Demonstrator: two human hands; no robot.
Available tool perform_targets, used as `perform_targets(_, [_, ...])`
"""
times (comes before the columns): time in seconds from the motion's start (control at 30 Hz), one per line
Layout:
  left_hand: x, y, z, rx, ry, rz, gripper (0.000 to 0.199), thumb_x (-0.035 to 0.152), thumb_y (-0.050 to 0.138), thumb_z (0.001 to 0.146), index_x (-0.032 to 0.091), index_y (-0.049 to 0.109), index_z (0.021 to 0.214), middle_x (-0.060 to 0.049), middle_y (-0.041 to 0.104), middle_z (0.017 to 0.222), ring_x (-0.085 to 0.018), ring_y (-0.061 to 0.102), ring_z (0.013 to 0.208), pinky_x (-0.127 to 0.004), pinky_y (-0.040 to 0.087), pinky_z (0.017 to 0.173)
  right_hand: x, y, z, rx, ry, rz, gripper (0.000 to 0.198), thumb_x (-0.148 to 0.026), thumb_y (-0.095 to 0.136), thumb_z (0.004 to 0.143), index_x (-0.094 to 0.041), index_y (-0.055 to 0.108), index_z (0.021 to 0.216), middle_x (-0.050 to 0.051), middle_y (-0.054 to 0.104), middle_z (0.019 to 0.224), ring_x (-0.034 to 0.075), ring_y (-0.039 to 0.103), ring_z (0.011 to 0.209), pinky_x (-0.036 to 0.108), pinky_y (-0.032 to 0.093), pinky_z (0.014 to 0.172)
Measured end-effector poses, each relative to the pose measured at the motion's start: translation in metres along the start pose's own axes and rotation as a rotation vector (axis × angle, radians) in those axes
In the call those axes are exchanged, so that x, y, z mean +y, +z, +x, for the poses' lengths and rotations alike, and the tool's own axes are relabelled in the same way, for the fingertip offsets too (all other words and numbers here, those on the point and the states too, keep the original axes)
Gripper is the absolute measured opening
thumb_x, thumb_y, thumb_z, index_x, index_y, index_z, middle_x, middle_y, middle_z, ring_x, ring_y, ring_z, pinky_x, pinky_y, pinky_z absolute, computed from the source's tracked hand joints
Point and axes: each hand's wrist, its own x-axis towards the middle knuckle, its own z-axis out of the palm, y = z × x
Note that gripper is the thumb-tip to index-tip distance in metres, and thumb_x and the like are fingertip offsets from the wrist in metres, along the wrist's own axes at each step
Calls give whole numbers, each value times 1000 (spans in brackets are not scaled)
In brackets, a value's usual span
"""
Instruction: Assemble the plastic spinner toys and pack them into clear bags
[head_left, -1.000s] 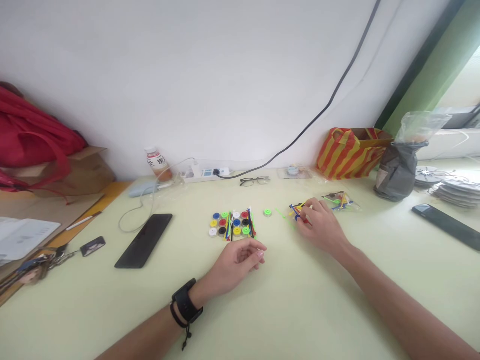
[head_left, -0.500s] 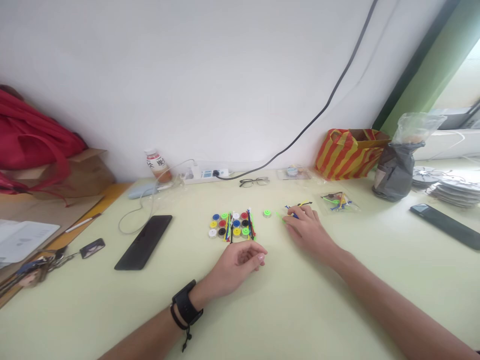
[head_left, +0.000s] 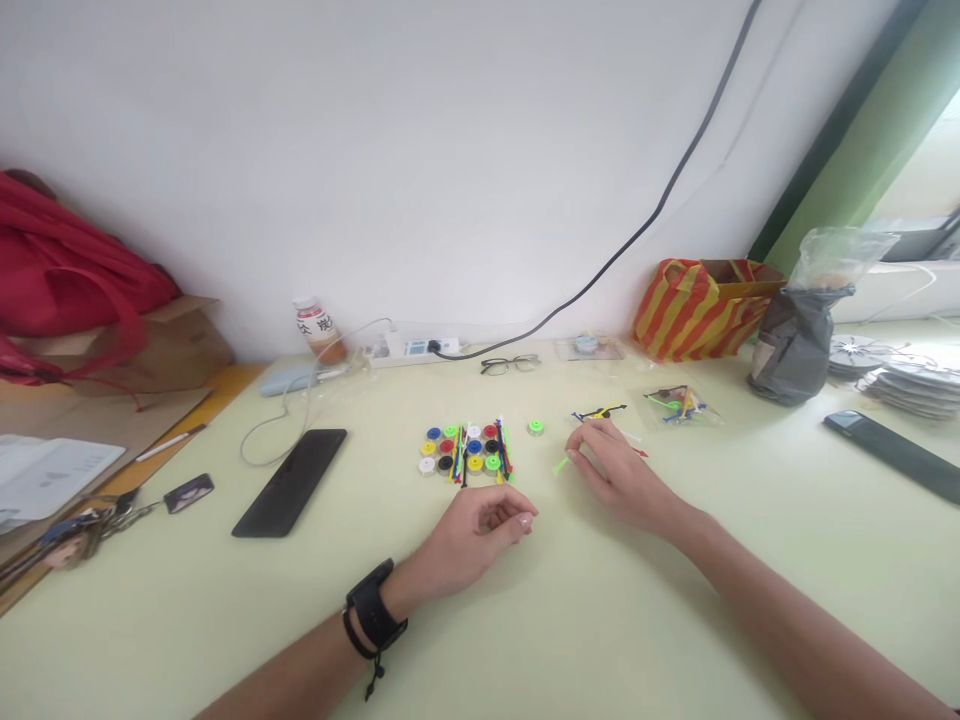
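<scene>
My right hand [head_left: 609, 470] pinches a thin green plastic arrow [head_left: 560, 466] between thumb and fingertips, and its end sticks out to the left. Just beyond the fingers lies a small pile of black, yellow and blue arrows [head_left: 600, 412], partly hidden by the hand. My left hand [head_left: 480, 530] rests on the table with fingers curled and thumb against them; nothing shows in it. Above it sit several round coloured discs [head_left: 475, 447] in columns, with a bundle of thin arrows [head_left: 457, 452] lying between the columns and another arrow bundle [head_left: 505, 450] along the right side.
A lone green disc [head_left: 535, 427] lies right of the columns. A black phone [head_left: 290, 483] is at left, a darker phone [head_left: 892, 455] at right. Glasses [head_left: 510, 365], a power strip [head_left: 412, 350], a bottle [head_left: 319, 328] and a striped bag [head_left: 705, 310] line the wall.
My right hand has drawn slightly back from the arrow pile, with the green arrow now plainly in its fingers. A red-tipped arrow shows beside it. The left hand stays put.
</scene>
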Motion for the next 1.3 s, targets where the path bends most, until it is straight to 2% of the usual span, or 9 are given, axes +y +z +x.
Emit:
perform_targets(0.13, [0, 0, 1, 0, -7, 12, 22, 37, 68, 95, 16, 72, 96, -4, 66, 88, -16, 58, 81, -28, 46, 76, 4, 3, 1, 6, 101, 69, 15, -24, 34, 107, -25, 44, 96, 2, 60, 88, 20, 57, 79, 33, 43, 70])
perform_targets(0.3, [-1, 0, 0, -1, -4, 54, 21, 37, 68, 94, 16, 72, 97, -5, 68, 91, -17, 60, 83, -29, 47, 78, 12, 12, 2, 94, 115, 52, 16, -15, 36, 102, -24, 47, 96, 2, 62, 90, 19, 58, 77, 30, 41, 67])
perform_targets(0.47, [-1, 0, 0, 0, 3, 73, 21, 37, 67, 95, 17, 73, 97, -5, 69, 90, -17, 59, 83, -29, 47, 77, 18, 19, 4, 160, 77, 47, 19, -15, 40, 101, -23, 56, 98, 5, 67, 94, 20, 63, 83, 32, 46, 72])
perform_targets(0.63, [-1, 0, 0, 2, 5, 83, 21, 37, 67, 95, 17, 73, 96, -5, 70, 91, -17, 60, 84, -29, 48, 78, 21, 24, 8, 133, 22, 56, 23, -13, 39, 101, -22, 61, 102, 8, 70, 102, 25, 66, 98, 38, 50, 82])
perform_targets(1.07, [1, 1, 1, 10, 23, 86, 19, 35, 67, 95, 17, 73, 94, -4, 70, 88, -16, 60, 81, -28, 48, 75, 21, 28, 9, 75, -6, 81, 28, -7, 41, 96, -22, 63, 106, 9, 71, 108, 25, 68, 102, 39, 51, 87])
perform_targets(1.17, [-1, 2, 1, 48, 51, 64, 19, 35, 66, 96, 17, 71, 94, -4, 68, 86, -16, 61, 79, -28, 49, 73, 16, 23, 8, 40, 20, 91, 26, -5, 43, 92, -21, 62, 99, 8, 70, 101, 23, 66, 93, 36, 50, 80])
perform_targets(1.3, [-7, 2, 1, 187, 131, 114, 18, 34, 66, 96, 18, 68, 104, -6, 68, 94, -18, 64, 84, -29, 52, 78, 1, 9, 3, -62, 42, 166, 19, -4, 48, 82, -21, 56, 79, 2, 64, 79, 18, 58, 72, 30, 43, 65])
